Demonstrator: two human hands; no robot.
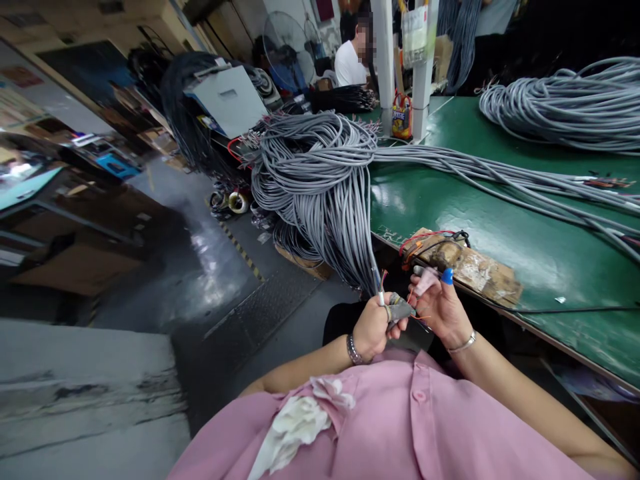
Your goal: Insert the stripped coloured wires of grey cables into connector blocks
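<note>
My left hand point(373, 328) is closed around the end of a grey cable point(379, 283), just below where its outer jacket stops. Grey tape wraps the thumb of that hand. Thin coloured wires point(411, 308) fan out from its fingertips toward the right. Close by on the right, my right hand point(443, 313) has its fingers bent near these wires, with a blue cover on one fingertip and pale wrapping on another. Whether it pinches a wire is too small to make out. The cable runs up into a large hanging bundle of grey cables point(320, 180).
A worn wooden block point(475, 270) with red and black leads lies at the edge of the green table point(440, 200). More cables stretch across the table, and a coil point(570, 107) rests at the far right. A person point(350, 63) sits behind, near a fan point(289, 50).
</note>
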